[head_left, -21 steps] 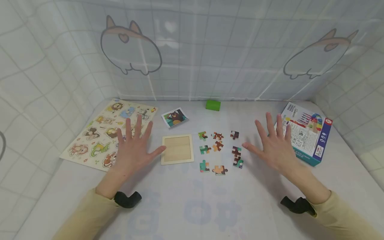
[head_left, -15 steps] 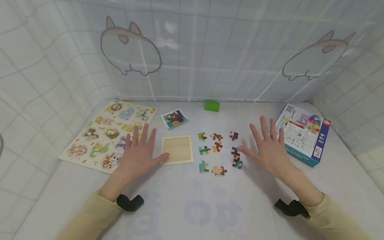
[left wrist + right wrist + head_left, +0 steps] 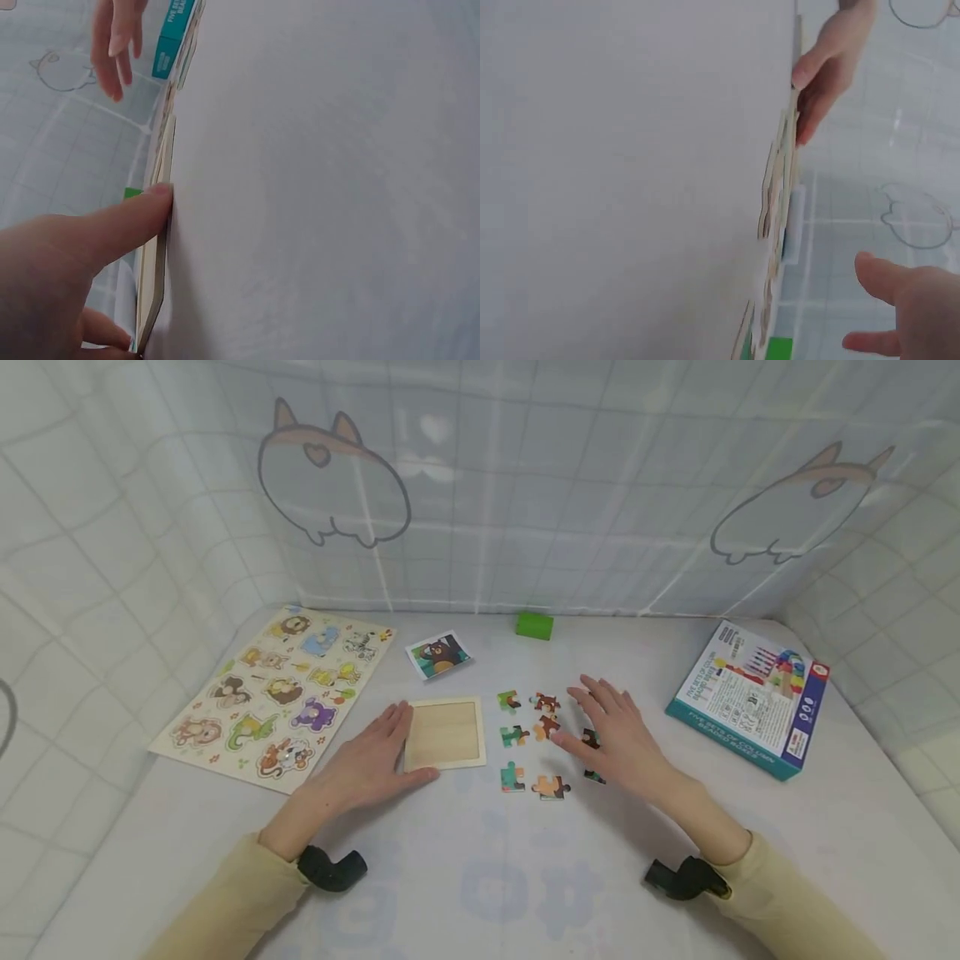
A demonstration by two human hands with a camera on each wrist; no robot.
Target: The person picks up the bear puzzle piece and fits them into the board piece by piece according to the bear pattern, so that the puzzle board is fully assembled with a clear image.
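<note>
In the head view my left hand lies at the near left corner of a square wooden puzzle tray. Its fingers run along the tray's left side, and the thumb touches the near edge, as the left wrist view also shows for the tray. My right hand hovers over the right column of jigsaw pieces with fingers spread and nothing held. It partly hides those pieces. Other loose pieces lie in rows, among them a teal corner piece, an orange-brown piece and a green piece.
A small bear picture card lies behind the tray. Further back stands a green block. An animal puzzle board occupies the left side, a beaded-boxes carton the right. A tiled-pattern curtain closes off the back.
My left hand has come down from above the table to the tray's corner. My right hand has moved left and lower, away from the carton, over the right-hand pieces.
</note>
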